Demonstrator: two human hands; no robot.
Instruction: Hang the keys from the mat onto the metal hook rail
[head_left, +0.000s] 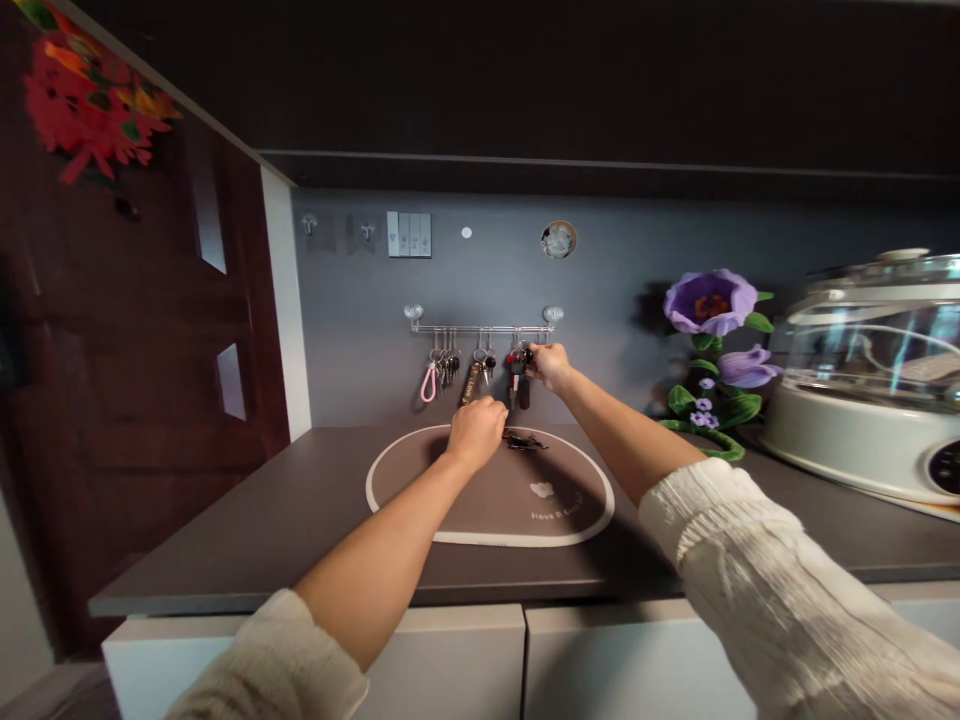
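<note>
My right hand [551, 366] is closed on a bunch of keys [519, 372] with red and black parts, at the right end of a clear wall-mounted hook rail [480, 329]. My left hand [478, 432] is curled into a closed grip lower down, in front of the rail; what its fingers hold is hidden. Just right of its fingers is another dark bunch of keys [526, 441], over the back of a brown mat [487, 510]. Further left on the rail hang keys with a pink loop strap [428, 383] and keys with a brown lettered tag [471, 384].
The mat lies on a dark countertop [300, 510] above white cabinet doors. Purple artificial flowers [711, 302] and a white appliance with a clear cover [862, 425] stand at right. A dark overhead cabinet [480, 90] hangs above; a reddish-brown door [150, 350] is at left.
</note>
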